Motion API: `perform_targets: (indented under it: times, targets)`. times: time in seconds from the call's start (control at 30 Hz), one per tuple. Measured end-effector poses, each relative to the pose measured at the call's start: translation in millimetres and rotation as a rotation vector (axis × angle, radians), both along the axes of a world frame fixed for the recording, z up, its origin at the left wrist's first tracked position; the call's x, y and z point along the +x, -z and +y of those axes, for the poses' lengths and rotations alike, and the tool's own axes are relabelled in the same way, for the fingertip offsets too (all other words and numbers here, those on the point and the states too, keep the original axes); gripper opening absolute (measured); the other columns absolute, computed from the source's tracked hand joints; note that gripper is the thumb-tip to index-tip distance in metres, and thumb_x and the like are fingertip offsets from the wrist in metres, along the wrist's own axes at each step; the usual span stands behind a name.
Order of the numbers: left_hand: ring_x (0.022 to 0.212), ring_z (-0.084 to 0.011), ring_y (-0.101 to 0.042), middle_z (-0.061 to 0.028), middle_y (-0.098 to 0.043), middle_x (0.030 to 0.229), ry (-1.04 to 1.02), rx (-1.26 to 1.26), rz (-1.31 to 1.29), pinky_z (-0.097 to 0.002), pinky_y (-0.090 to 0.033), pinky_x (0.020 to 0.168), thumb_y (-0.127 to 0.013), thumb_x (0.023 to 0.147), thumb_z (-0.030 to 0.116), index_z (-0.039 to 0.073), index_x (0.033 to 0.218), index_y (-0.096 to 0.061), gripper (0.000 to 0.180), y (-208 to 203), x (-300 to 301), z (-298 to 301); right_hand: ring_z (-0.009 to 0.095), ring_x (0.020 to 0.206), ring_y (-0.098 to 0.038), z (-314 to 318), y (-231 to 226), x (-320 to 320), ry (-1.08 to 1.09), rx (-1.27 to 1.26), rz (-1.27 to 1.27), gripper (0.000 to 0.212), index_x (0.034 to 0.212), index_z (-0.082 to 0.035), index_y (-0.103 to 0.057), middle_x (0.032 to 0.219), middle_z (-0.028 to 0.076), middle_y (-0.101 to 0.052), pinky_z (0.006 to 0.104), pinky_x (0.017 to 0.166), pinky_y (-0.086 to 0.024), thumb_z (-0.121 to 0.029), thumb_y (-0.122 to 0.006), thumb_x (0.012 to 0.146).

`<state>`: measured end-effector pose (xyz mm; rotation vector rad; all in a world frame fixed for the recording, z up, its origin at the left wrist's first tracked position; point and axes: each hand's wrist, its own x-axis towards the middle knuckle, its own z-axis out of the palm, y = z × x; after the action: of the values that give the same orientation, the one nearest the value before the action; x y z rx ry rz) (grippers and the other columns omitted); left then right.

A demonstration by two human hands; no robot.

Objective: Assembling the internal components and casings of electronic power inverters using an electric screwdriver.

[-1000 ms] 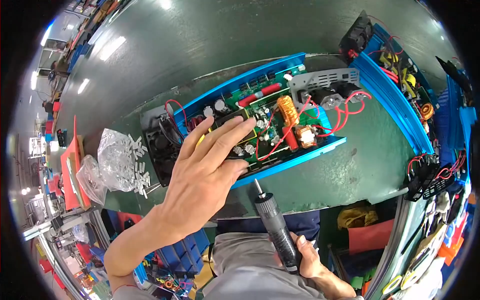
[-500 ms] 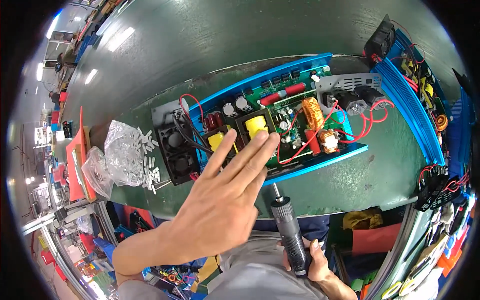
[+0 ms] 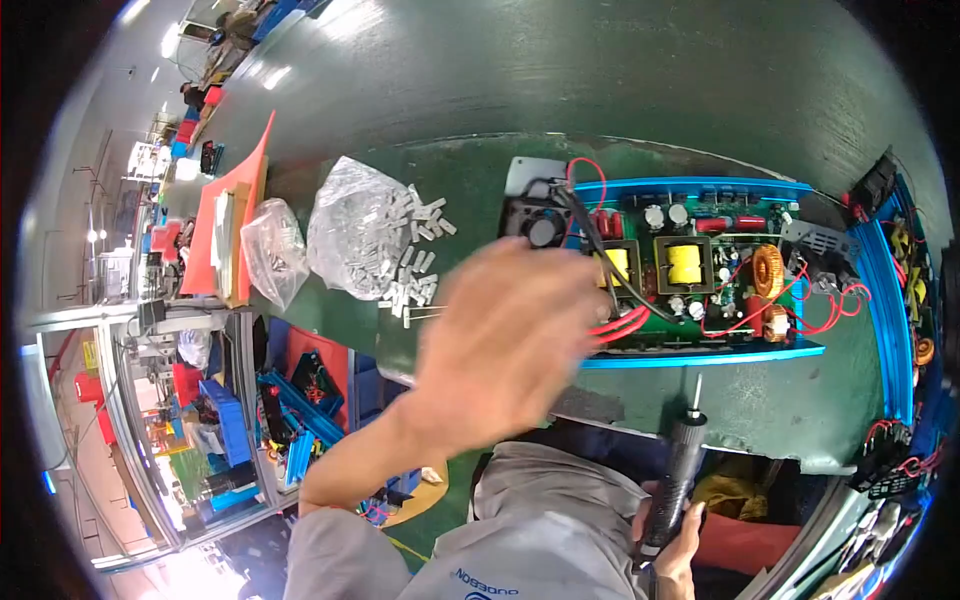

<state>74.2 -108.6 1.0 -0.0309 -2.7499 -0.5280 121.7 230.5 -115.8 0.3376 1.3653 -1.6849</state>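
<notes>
My left hand (image 3: 505, 345) is blurred by motion above the left end of an open electronics unit, and its fingers cannot be made out. It hides part of the black fan panel (image 3: 543, 230) and the near-left corner. Black and red wires (image 3: 625, 325) run out beside the hand across the board. The unit has a circuit board between blue metal side rails (image 3: 705, 357), yellow-wound transformers (image 3: 685, 264) and a copper coil (image 3: 768, 270). Wrapped round a black electric screwdriver (image 3: 675, 480), my right hand (image 3: 682, 548) is low at the right. The bit points up, just short of the near rail.
A clear plastic bag (image 3: 345, 225) spills small whitish pieces (image 3: 425, 222) left of the unit. Beside it are a smaller bag (image 3: 275, 250) and an upright red sheet (image 3: 225, 225). A second blue-railed unit (image 3: 890, 310) stands at the right edge of the green bench (image 3: 600, 90).
The view has swung left, so the bench things appear farther right. My left hand has left the transformers for the fan end. Wires now lie across the board. My right hand keeps the screwdriver.
</notes>
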Motion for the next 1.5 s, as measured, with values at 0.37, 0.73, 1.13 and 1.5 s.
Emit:
perform_targets:
  times: [0.37, 0.73, 1.13, 1.5]
  targets:
    - [0.088, -0.0409, -0.065, -0.0172, -0.066, 0.099, -0.498, -0.329, -0.160, -0.0466, -0.051, 0.074, -0.063, 0.097, 0.016, 0.006, 0.107, -0.070, 0.016, 61, 67, -107, 0.012, 0.069, -0.054, -11, 5, 5, -0.155, 0.178, 0.300, 0.083, 0.131, 0.001, -0.056, 0.079, 0.003, -0.060, 0.0276, 0.065, -0.042, -0.068, -0.023, 0.101]
    - [0.089, -0.0174, -0.066, -0.0129, -0.071, 0.109, -0.426, -0.042, -0.233, -0.0299, -0.053, 0.079, -0.057, 0.105, 0.017, -0.001, 0.124, -0.065, 0.027, 65, 76, -169, 0.036, 0.067, -0.064, -23, -18, -5, -0.226, 0.049, 0.512, 0.038, 0.132, 0.000, -0.050, 0.072, 0.019, -0.060, 0.0432, 0.065, -0.048, -0.029, -0.039, 0.110]
    - [0.100, -0.0158, -0.070, -0.0109, -0.073, 0.115, -0.427, 0.108, -0.096, -0.0269, -0.053, 0.089, -0.060, 0.104, 0.017, 0.002, 0.124, -0.069, 0.027, 19, 61, -125, 0.015, 0.063, -0.046, -32, -19, -15, -0.261, 0.013, 0.408, 0.054, 0.136, 0.002, -0.051, 0.064, 0.004, -0.046, 0.0335, 0.065, -0.039, -0.042, -0.031, 0.111]
    - [0.120, -0.0313, -0.059, -0.0114, -0.062, 0.129, 0.206, -0.285, -0.087, -0.0417, -0.048, 0.099, -0.075, 0.077, 0.007, 0.004, 0.089, -0.069, 0.013, -1, -32, 37, 0.010, 0.074, -0.053, -34, -3, -5, -0.178, -0.223, 0.085, 0.063, 0.119, -0.003, -0.058, 0.080, 0.001, -0.060, 0.0271, 0.070, -0.044, -0.055, -0.026, 0.110]
